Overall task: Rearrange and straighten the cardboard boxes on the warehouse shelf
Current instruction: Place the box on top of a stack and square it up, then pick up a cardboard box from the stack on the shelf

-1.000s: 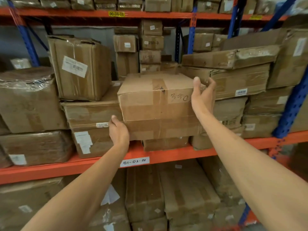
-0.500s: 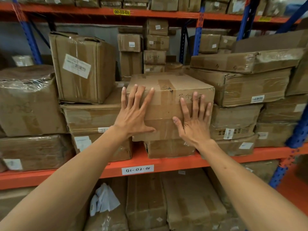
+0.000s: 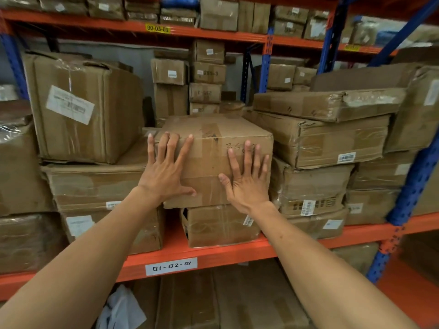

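Orange horizontal shelf beams (image 3: 213, 254) and blue perforated uprights (image 3: 411, 186) form the racking, a white handwritten label (image 3: 171, 266) reading 01-02-01 on the nearer beam, a yellow tag (image 3: 157, 28) on the upper beam (image 3: 95, 23), and a grey wall (image 3: 114, 53) dimly lit behind.

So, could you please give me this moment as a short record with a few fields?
setting: warehouse rack, orange shelf beam
beam label: 01-02-01
box being handled: centre box, resting on a smaller box
left hand: flat on the box front, fingers spread
right hand: flat on the box front, fingers spread
grip: none, palms only
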Demonstrator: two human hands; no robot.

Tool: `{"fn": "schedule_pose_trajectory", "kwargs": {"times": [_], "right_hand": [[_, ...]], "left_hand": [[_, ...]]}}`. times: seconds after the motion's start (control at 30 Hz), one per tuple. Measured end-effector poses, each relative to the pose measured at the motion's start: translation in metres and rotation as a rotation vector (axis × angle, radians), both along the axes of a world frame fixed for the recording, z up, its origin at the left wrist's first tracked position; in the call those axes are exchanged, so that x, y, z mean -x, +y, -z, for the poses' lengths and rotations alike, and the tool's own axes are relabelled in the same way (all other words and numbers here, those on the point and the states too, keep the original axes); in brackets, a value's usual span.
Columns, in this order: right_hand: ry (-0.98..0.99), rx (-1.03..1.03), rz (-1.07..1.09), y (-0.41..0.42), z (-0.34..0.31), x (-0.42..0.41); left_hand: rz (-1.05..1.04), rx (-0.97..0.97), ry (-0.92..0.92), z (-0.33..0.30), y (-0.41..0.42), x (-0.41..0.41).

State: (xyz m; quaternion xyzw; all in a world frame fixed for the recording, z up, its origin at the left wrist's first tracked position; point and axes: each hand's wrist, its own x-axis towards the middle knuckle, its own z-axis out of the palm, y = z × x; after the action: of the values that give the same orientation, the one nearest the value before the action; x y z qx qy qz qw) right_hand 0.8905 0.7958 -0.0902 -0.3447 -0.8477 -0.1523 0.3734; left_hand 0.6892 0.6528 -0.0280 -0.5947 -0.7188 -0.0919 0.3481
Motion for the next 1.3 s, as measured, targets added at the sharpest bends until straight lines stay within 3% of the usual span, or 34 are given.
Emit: {"fn": "schedule_pose_trajectory", "kwargs": {"times": [0.23,0.4,0.6,0.87,1.07,1.3], "right_hand": [[-0.231,0.252,-0.037,-0.03,-0.031,-0.031],[-0.211,0.302,-0.126,-0.046,-0.068,-0.091],[0.191,0.349,0.058,-0.032,-0.108,-0.174],[0.571,0.412,0.138,0.025,-0.163,-0.288],[0.636,0.552,0.128,0.079,-0.188,-0.328],[0.725,0.595,0.066,0.118,-0.187,-0.322]], "left_hand": [[-0.053,0.083,0.038,-0.012,-0.014,-0.004],[-0.058,0.128,-0.009,-0.036,-0.019,-0.024],[-0.083,0.166,-0.103,-0.075,0.001,-0.085],[0.224,0.033,-0.114,-0.126,0.083,-0.207],[0.284,0.021,-0.234,-0.147,0.146,-0.305],[0.274,-0.03,-0.262,-0.147,0.173,-0.314]]}}
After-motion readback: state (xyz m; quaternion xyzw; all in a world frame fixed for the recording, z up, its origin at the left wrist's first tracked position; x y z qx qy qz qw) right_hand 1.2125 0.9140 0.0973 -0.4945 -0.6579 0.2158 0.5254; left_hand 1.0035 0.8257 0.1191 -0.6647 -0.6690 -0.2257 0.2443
